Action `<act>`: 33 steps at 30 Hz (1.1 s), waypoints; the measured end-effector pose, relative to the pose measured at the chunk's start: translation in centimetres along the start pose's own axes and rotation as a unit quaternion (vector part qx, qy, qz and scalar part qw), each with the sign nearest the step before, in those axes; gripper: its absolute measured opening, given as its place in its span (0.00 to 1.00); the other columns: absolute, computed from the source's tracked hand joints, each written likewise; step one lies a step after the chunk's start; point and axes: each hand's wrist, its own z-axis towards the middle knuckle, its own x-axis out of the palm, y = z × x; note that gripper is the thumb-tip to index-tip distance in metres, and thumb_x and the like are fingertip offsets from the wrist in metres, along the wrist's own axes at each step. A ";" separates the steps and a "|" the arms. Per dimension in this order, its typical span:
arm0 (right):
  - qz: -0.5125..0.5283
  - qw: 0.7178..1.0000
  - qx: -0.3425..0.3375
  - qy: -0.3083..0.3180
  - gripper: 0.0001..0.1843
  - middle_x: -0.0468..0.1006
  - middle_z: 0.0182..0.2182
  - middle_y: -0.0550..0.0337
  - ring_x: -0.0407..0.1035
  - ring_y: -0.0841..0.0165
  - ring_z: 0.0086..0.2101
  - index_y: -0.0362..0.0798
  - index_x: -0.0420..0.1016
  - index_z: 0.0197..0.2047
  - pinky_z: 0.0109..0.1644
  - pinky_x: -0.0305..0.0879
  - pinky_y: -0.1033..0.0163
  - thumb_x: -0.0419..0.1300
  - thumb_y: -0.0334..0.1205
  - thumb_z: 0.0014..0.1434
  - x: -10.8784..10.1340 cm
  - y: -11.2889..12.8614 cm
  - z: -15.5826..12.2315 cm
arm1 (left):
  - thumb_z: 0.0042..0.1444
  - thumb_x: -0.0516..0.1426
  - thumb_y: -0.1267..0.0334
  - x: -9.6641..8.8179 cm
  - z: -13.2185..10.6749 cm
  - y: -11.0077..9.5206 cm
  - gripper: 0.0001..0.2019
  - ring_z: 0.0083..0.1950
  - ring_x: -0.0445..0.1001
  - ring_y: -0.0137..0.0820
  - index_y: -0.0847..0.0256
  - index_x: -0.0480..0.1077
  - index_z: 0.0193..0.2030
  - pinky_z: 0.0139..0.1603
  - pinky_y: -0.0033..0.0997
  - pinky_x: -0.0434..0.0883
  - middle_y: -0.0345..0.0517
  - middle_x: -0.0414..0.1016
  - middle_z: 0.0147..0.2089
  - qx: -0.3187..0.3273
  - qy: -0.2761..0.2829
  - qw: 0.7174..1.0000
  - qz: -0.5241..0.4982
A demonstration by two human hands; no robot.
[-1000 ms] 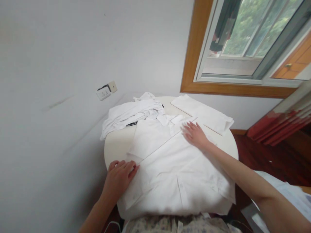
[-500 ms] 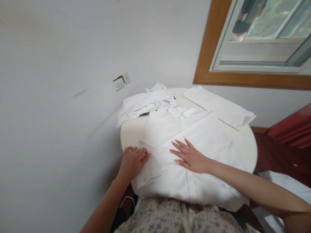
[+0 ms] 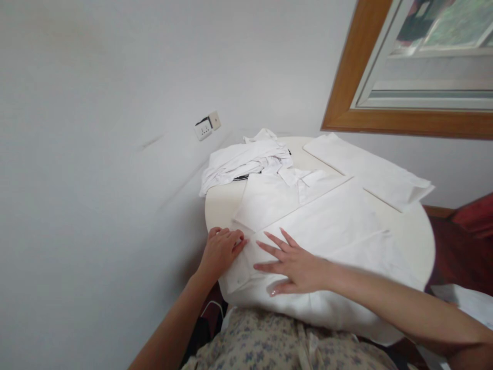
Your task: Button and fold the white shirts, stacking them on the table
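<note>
A white shirt (image 3: 331, 210) lies spread on a round white table (image 3: 419, 246), its collar toward the far side and one sleeve folded diagonally across the body. My right hand (image 3: 298, 264) rests palm down on the cloth, fingers spread. At the left edge of the shirt, the thumb and fingers of my left hand (image 3: 225, 249) are closed on the folded sleeve fabric. The near part of the shirt hangs over the table edge by my lap. My right forearm covers some of the lower shirt.
A crumpled pile of white clothing (image 3: 246, 159) sits at the far left of the table by the wall. The other sleeve (image 3: 373, 164) stretches out to the far right. A wall socket (image 3: 203, 129) and a wood-framed window (image 3: 335, 108) are beyond. White cloth (image 3: 466, 303) shows at lower right.
My right hand has slid left and toward me over the shirt, its fingers spreading wider. My left hand stays at the same edge. The camera view has turned slightly left.
</note>
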 end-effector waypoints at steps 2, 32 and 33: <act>0.007 1.000 -0.021 0.008 0.33 0.45 0.68 0.56 0.34 0.51 0.66 0.61 0.57 0.65 0.65 0.20 0.38 0.54 0.61 0.59 -0.2 0.0 -0.1 | 0.62 0.51 0.54 -0.3 -0.1 -0.1 0.12 0.36 0.70 0.34 0.57 0.71 0.35 0.47 0.42 0.60 0.43 0.73 0.30 -0.004 -0.003 1.000 0.004; -0.196 0.890 0.402 -0.086 0.31 0.49 0.67 0.54 0.44 0.59 0.65 0.52 0.54 0.67 0.66 0.43 0.48 0.42 0.55 0.66 -2.7 -12.6 -12.6 | 0.61 0.50 0.54 2.5 -2.3 -3.4 0.29 0.69 0.51 0.43 0.55 0.53 0.68 0.65 0.44 0.58 0.50 0.49 0.71 0.190 -0.060 0.980 0.019; -0.201 0.886 0.409 -0.086 0.31 0.49 0.67 0.53 0.44 0.59 0.65 0.51 0.54 0.67 0.66 0.43 0.48 0.42 0.55 0.66 -2.9 -13.4 -13.4 | 0.61 0.50 0.54 2.5 -2.2 -3.4 0.29 0.69 0.51 0.43 0.55 0.52 0.68 0.65 0.44 0.58 0.50 0.48 0.71 0.191 -0.059 0.980 0.019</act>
